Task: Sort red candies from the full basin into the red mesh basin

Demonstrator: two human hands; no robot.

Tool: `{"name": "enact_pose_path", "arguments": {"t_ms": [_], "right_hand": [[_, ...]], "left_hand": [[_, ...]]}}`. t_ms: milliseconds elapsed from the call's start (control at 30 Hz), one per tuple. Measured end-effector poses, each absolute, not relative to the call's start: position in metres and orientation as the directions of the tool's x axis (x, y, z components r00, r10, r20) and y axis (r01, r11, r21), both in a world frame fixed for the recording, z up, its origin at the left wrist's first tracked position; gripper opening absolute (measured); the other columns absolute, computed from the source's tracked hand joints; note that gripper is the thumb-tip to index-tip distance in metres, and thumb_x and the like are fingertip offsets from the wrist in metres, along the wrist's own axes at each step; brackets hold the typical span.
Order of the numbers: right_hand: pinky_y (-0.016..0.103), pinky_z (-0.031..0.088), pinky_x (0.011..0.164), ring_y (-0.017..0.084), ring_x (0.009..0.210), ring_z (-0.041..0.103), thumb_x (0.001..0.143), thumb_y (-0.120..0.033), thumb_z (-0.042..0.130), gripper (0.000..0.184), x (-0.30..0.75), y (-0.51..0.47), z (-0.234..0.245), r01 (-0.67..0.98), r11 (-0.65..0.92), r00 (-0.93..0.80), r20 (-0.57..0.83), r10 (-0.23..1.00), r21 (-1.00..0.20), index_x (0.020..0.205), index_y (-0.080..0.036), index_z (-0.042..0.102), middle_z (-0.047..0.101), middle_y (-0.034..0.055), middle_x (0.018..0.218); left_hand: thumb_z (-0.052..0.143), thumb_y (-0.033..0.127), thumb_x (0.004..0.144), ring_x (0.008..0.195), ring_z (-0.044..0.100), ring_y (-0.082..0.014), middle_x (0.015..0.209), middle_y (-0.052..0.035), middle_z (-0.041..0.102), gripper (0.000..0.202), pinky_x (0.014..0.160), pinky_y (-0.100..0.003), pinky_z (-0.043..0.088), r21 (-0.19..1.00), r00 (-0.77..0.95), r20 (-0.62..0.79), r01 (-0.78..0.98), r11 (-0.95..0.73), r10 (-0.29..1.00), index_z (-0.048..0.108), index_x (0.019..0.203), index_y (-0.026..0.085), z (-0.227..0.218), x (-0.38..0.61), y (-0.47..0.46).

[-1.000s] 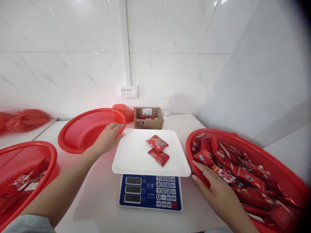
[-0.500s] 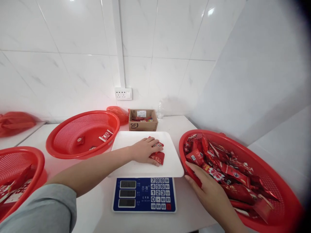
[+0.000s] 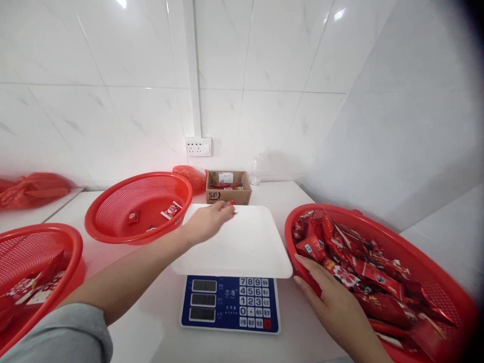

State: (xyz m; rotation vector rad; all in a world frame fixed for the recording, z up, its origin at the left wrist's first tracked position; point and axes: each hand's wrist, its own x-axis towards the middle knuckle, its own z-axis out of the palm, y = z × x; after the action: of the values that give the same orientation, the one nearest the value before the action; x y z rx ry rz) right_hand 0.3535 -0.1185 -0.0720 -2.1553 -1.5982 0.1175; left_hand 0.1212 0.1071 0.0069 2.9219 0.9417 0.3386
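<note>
The relation that matters most is between the left grip (image 3: pixel 207 223) and the round red basket (image 3: pixel 99 195) at its left: the packet is above the far left part of the white tray (image 3: pixel 245 247), and that basket's rim is just beside the wrist. The left hand is clearly nearer to it than the right.

The left grip is narrow, fingers curled around a small red packet (image 3: pixel 230 202) of which only a bit shows past the fingertips. Its long axis, and whether a second packet is tucked behind it, I cannot tell. Straight beyond the grip is a cardboard box (image 3: pixel 229 195), near but apart; toward the wearer from it is the scale's keypad (image 3: pixel 253 305).

The right grip (image 3: pixel 330 297) is well to the right and nearer the wearer, thumb and forefinger parted, resting against the rim of a full basket (image 3: pixel 381 227). It holds no packet that I can see; the heaped packets (image 3: pixel 380 280) are just beyond it and to its right.
</note>
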Motion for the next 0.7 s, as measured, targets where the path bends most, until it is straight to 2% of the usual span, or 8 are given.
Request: {"name": "enact_pose_path", "arguments": {"t_ms": [167, 333, 433, 500, 600, 700], "right_hand": [[0.047, 0.054, 0.097, 0.029, 0.124, 0.058, 0.094, -0.046, 0.038, 0.048, 0.355, -0.118, -0.073, 0.891, -0.206, 0.315, 0.222, 0.923, -0.405, 0.129, -0.021, 0.059, 0.06, 0.0105, 0.135], [0.046, 0.055, 0.095, 0.029, 0.124, 0.057, 0.094, -0.047, 0.038, 0.047, 0.355, -0.118, -0.076, 0.898, -0.202, 0.309, 0.232, 0.922, -0.391, 0.127, -0.023, 0.06, 0.06, 0.0094, 0.136], [0.048, 0.054, 0.096, 0.03, 0.125, 0.056, 0.093, -0.047, 0.041, 0.046, 0.355, -0.117, -0.076, 0.881, -0.217, 0.333, 0.226, 0.916, -0.42, 0.128, -0.024, 0.06, 0.059, 0.009, 0.137], [0.048, 0.05, 0.102, 0.03, 0.127, 0.054, 0.092, -0.049, 0.041, 0.05, 0.358, -0.115, -0.075, 0.839, -0.232, 0.37, 0.205, 0.906, -0.492, 0.131, -0.022, 0.057, 0.058, 0.0104, 0.138], [0.047, 0.047, 0.105, 0.028, 0.126, 0.056, 0.091, -0.051, 0.04, 0.057, 0.369, -0.113, -0.072, 0.738, -0.252, 0.415, 0.127, 0.901, -0.626, 0.138, -0.02, 0.051, 0.058, 0.0108, 0.138], [0.05, 0.043, 0.108, 0.03, 0.131, 0.049, 0.088, -0.054, 0.041, 0.058, 0.389, -0.11, -0.069, 0.72, -0.29, 0.397, 0.031, 0.917, -0.63, 0.135, -0.024, 0.055, 0.053, 0.0059, 0.142]], "left_hand": [[0.02, 0.041, 0.101, 0.1, 0.065, -0.0241, 0.124, -0.0108, 0.061, 0.044, 0.081, -0.035, 0.052, 0.269, 0.466, 0.333, 0.786, -0.556, 0.82, 0.052, 0.125, 0.022, 0.025, 0.06, 0.125], [0.02, 0.043, 0.099, 0.118, 0.057, -0.0371, 0.129, -0.0193, 0.06, 0.051, 0.087, -0.051, 0.05, 0.362, 0.247, 0.285, 0.867, -0.343, 0.926, 0.046, 0.134, 0.016, 0.007, 0.011, 0.142], [0.033, 0.044, 0.095, 0.139, 0.033, -0.0435, 0.145, -0.0238, 0.044, 0.056, 0.1, -0.062, 0.039, 0.38, 0.238, 0.245, 0.868, -0.319, 0.94, 0.043, 0.139, 0.01, -0.009, 0.002, 0.145], [0.037, 0.043, 0.094, 0.145, 0.02, -0.042, 0.152, -0.0235, 0.036, 0.058, 0.108, -0.064, 0.029, 0.389, 0.267, 0.241, 0.854, -0.345, 0.933, 0.042, 0.14, 0.009, -0.014, 0.005, 0.14], [0.038, 0.045, 0.095, 0.148, 0.015, -0.0343, 0.155, -0.0165, 0.034, 0.057, 0.115, -0.057, 0.025, 0.41, 0.349, 0.243, 0.808, -0.422, 0.905, 0.04, 0.143, 0.014, -0.011, 0.019, 0.123], [0.034, 0.046, 0.098, 0.149, 0.017, -0.0278, 0.155, -0.0098, 0.036, 0.053, 0.116, -0.05, 0.028, 0.449, 0.444, 0.257, 0.732, -0.513, 0.859, 0.04, 0.143, 0.02, -0.002, 0.033, 0.101]]}}
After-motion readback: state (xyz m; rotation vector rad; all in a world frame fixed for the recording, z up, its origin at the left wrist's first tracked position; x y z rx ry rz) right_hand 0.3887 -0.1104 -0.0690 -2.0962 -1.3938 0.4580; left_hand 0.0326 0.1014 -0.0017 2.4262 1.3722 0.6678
